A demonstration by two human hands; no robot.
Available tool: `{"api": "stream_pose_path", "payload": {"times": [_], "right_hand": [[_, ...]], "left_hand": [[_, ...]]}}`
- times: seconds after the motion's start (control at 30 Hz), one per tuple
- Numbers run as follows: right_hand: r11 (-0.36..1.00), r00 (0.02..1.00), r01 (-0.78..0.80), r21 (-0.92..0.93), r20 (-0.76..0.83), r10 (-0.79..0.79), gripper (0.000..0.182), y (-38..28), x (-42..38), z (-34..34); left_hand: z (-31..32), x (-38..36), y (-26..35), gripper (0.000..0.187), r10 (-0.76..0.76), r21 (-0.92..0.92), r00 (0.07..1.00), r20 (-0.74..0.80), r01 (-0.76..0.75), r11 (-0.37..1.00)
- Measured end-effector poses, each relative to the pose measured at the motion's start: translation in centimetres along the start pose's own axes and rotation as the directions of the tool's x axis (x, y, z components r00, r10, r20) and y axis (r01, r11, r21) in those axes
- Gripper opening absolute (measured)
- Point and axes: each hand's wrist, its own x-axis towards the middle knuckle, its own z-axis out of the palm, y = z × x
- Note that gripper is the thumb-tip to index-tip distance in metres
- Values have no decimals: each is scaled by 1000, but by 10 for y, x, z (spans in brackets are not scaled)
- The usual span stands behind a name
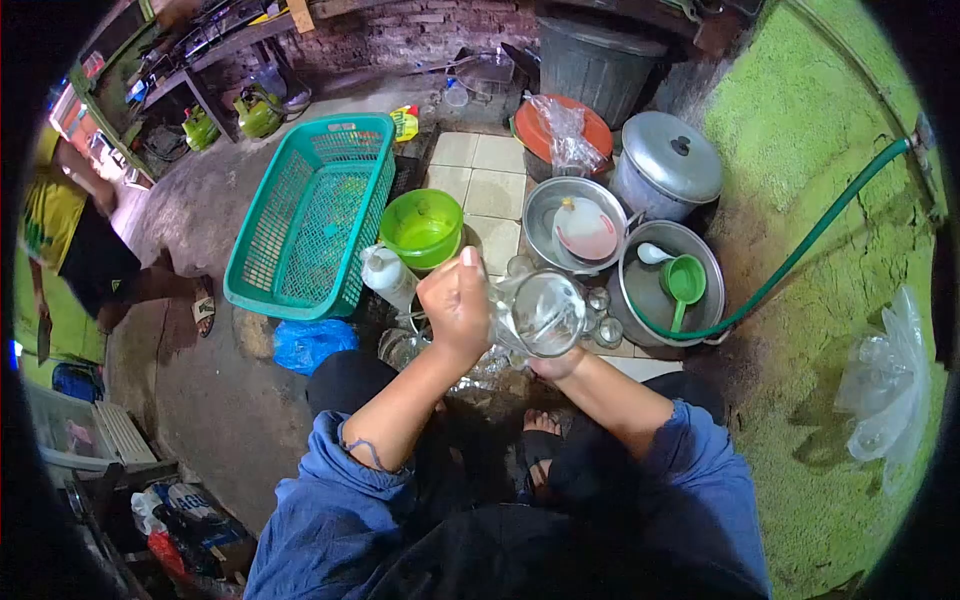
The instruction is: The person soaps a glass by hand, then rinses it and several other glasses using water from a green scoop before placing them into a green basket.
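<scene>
A clear glass mug [548, 315] is held in front of me, its round end facing up toward the camera. My left hand [455, 310] is closed in a fist at the mug's left side, thumb up; the part it grips is hidden behind the fingers. My right hand [558, 362] holds the mug from below and the right, with most of its fingers out of sight. Just beyond the mug stand several small glasses [607, 330]. Below my hands, more clear glassware [485, 372] lies near the floor, partly covered by my arms.
Around my hands stand a green bowl [422, 205], a white bottle [387, 275], a teal basket [250, 255], a metal basin [540, 225] and a pot [718, 300] with a green dipper [683, 280]. A green hose [815, 240] runs into that pot. Another person [85, 220] walks at left.
</scene>
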Motion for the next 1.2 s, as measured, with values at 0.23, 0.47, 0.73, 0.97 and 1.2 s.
{"api": "stream_pose_path", "payload": {"times": [0.23,0.47,0.73,0.97,1.2], "right_hand": [[881,914,-374,290,-45,403,36,-62,13,17],[957,949,-270,-101,-196,247,38,-124,-8,40],[589,588,346,-730,-320,-743,37,-198,-147,1],[548,-157,-661,-512,-620,-769,47,8,-447,-265],[775,-355,-627,-75,-859,-370,46,157,-506,-224]], "left_hand": [[-9,18,-19,29,330,202,912,244,-380,902],[-23,37,-33,32,303,422,909,286,-404,812],[-34,46,-20,36,238,629,928,288,-371,683],[-41,51,-4,39,189,647,946,263,-318,693],[-41,46,-7,43,142,656,954,266,-287,698]]}}
